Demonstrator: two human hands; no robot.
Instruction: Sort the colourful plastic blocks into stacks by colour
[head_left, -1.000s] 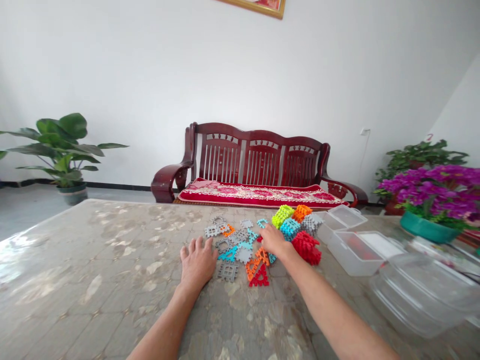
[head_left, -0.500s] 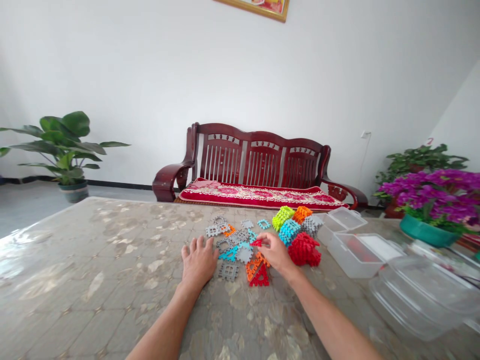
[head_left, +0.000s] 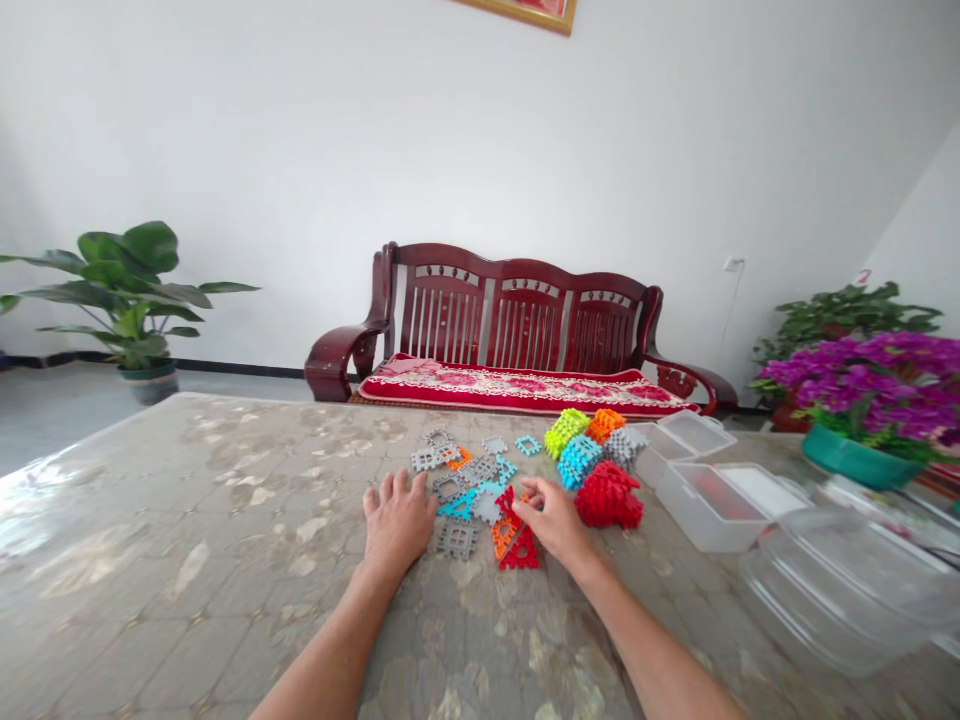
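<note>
Flat plastic puzzle pieces in grey, teal, orange and red [head_left: 472, 478] lie scattered on the marbled table [head_left: 187, 540]. My left hand [head_left: 397, 525] rests flat on the table, fingers spread, beside a grey square piece [head_left: 456, 541]. My right hand [head_left: 555, 518] pinches a red piece [head_left: 509, 503] over the red and orange triangles [head_left: 517, 545]. Just right of it stand stacks of pieces: red [head_left: 609, 496], teal [head_left: 579, 460], green [head_left: 564, 431], orange [head_left: 604, 425] and grey [head_left: 624, 447].
Clear plastic boxes [head_left: 709, 500] and a lid [head_left: 694, 432] sit at the right, with a larger clear tub [head_left: 847, 590] nearer me. A pot of purple flowers [head_left: 870, 400] stands far right. Behind the table are a wooden bench [head_left: 517, 340] and a leafy plant [head_left: 127, 300].
My right hand drew back from the far pieces toward me, picked up a red piece and now holds it over the red and orange triangles. My left hand stayed put.
</note>
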